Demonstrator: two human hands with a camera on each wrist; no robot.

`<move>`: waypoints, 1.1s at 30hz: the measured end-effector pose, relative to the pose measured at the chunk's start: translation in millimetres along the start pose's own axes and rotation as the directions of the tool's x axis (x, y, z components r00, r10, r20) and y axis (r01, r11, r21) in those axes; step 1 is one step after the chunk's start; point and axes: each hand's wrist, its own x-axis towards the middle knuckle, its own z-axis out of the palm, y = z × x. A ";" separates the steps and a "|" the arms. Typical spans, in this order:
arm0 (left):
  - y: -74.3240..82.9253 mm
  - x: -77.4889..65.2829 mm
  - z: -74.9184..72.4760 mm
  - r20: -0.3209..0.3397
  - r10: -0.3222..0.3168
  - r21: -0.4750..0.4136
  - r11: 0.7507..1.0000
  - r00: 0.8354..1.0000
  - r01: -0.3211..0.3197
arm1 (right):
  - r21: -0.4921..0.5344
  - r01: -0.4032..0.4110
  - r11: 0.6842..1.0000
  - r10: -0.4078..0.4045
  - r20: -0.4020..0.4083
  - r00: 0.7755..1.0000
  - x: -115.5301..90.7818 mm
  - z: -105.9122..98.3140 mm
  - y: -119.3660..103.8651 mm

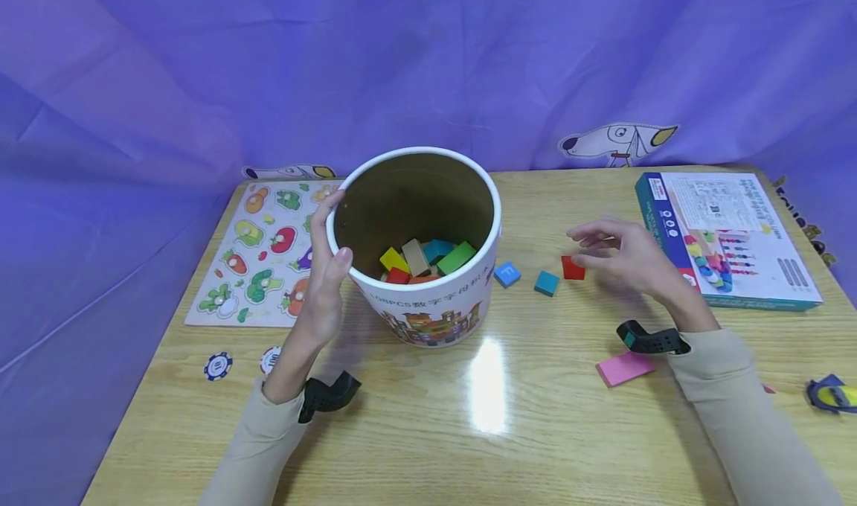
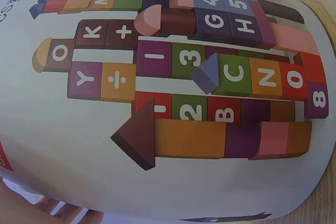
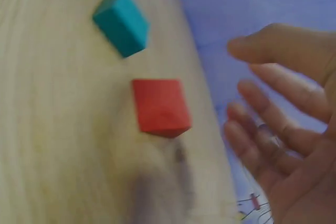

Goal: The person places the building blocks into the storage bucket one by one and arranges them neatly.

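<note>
My left hand [image 1: 323,290] holds the white bucket [image 1: 428,320] by the left side of its rim, thumb and fingertips at the edge. Inside the bucket lie several coloured wooden blocks, among them a green block [image 1: 457,257] and a yellow block [image 1: 393,260]. The left wrist view is filled by the bucket's printed wall [image 2: 63,145]. My right hand [image 1: 626,257] hovers beside a red block [image 1: 572,268], fingers loosely bent and apart from it. A teal block [image 1: 546,283] and a blue block [image 1: 506,274] marked with a letter lie between that block and the bucket.
A pink block [image 1: 625,369] lies near my right wrist. At the back right is a boxed toy [image 1: 743,238]; a vegetable picture board [image 1: 251,268] lies at the left. Poker chips [image 1: 218,366] sit in front of the board. A purple curtain [image 1: 428,67] hangs behind the table.
</note>
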 end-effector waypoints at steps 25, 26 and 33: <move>-1.5 0.5 0.8 0.022 0.003 -0.046 0.999 1.000 -0.002 | -0.183 -0.010 0.983 0.002 -0.044 0.999 -2.3 23.6 16.5; -1.9 0.6 0.9 0.022 0.006 -0.053 0.999 1.000 -0.005 | -0.193 -0.017 0.981 0.006 -0.057 0.998 -3.9 22.6 17.1; -1.0 1.1 0.4 0.002 0.010 -0.046 0.999 1.000 -0.010 | -0.159 -0.131 0.979 0.125 -0.047 0.991 -7.3 19.7 16.2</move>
